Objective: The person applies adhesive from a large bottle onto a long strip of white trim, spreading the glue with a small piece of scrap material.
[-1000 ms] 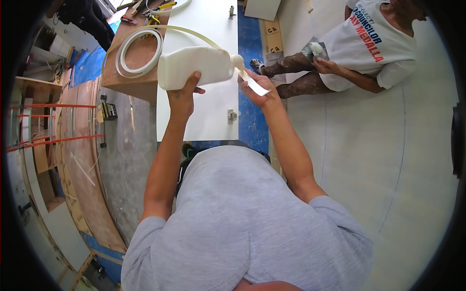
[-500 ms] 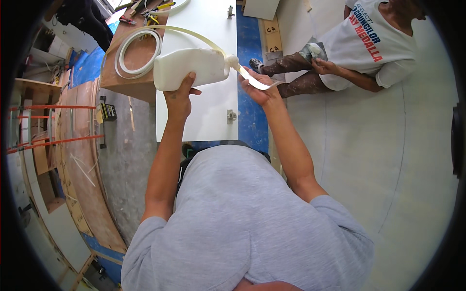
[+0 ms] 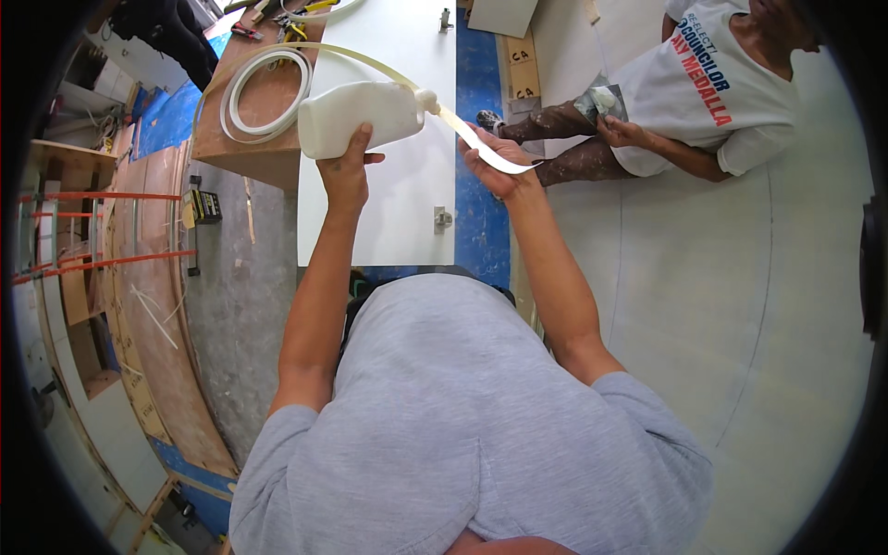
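My left hand (image 3: 347, 171) is wrapped round a white plastic bottle (image 3: 361, 120) that lies on its side in the air. Its nozzle end (image 3: 426, 100) points right and meets a long pale edging strip (image 3: 504, 164). The strip's near end, white on one face, rests in my right hand (image 3: 490, 166), whose fingers curl round it from below. From there it arches back over the bottle to the left. Beneath both hands is a white cabinet panel (image 3: 379, 227) with a metal hinge (image 3: 442, 218) at its right edge.
A coil of white edging (image 3: 231, 97) and pliers (image 3: 294, 30) lie on the brown wooden bench (image 3: 208, 139). Another person (image 3: 712, 83) stands at the right, holding a dark plate with white paste (image 3: 601, 100). An orange ladder (image 3: 111, 264) is on the left.
The bottle's nozzle has shifted left along the strip, farther from my right hand. Both hands keep their hold. The view has moved slightly.
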Tool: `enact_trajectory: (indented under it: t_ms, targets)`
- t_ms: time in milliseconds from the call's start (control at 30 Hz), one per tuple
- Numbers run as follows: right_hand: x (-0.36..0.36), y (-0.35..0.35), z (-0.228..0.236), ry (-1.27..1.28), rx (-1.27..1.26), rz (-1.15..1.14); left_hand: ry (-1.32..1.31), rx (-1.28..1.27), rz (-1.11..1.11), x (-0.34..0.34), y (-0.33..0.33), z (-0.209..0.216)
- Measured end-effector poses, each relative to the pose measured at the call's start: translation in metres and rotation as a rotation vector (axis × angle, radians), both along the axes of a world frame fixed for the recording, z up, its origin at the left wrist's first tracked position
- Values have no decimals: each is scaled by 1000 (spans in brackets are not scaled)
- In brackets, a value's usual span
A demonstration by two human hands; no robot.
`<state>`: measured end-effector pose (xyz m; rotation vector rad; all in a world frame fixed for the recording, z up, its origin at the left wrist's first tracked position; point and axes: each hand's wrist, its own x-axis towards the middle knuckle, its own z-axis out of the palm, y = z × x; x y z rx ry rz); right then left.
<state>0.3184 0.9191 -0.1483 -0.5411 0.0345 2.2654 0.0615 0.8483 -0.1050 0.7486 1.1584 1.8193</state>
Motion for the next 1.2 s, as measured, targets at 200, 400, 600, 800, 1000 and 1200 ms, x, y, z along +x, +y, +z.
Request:
enact_trajectory:
  t_ms: [200, 400, 600, 800, 1000, 1200]
  targets:
    - [2, 0, 2, 62, 49, 28, 1, -29, -2, 1, -6, 15]
    - [-1, 0, 3, -32, 50, 28, -6, -10, -21, -3, 2, 6]
    - [2, 1, 3, -97, -7, 3, -36, -76, -73, 6, -11, 17]
    - [-1, 0, 3, -99, 13, -6, -35, -60, -121, 8, -26, 30]
    - [-16, -2, 12, -283, -24, -81, 12, -75, -143, 16, -36, 47]
    - [-28, -5, 27, -312, 8, -159, 18, -68, -177, 15, -46, 49]
